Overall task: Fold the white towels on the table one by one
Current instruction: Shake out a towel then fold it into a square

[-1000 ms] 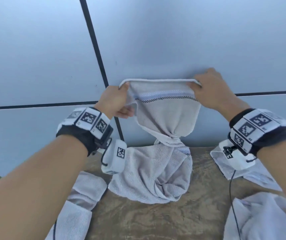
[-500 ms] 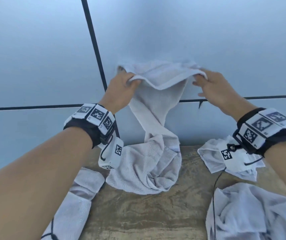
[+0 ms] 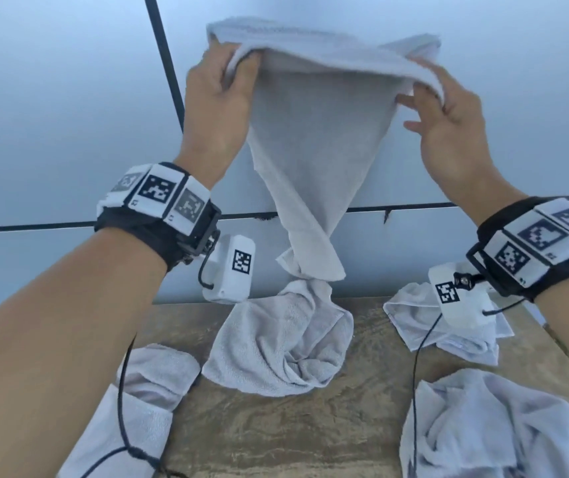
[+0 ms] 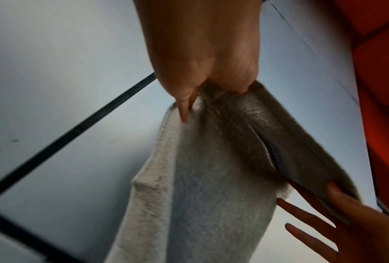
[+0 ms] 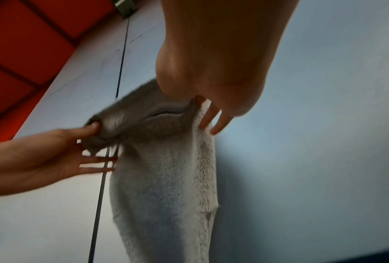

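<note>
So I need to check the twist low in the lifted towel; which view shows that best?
The head view: the lifted towel narrows to a twisted neck just above the table, with its lower end heaped there. Both wrist views show only its upper part, gripped by the left hand and right hand; the twist lies out of frame.

Even, cool daylight; head view sharp, wide-angle curved; both wrist views dim, motion-blurred.

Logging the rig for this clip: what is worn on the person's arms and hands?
Bare forearms, no sleeves or gloves. Each wrist carries a black band topped by white tiles printed with black square markers. A white camera box with one such marker hangs under the left wrist, another under the right; a thin black cable trails from each.
</note>
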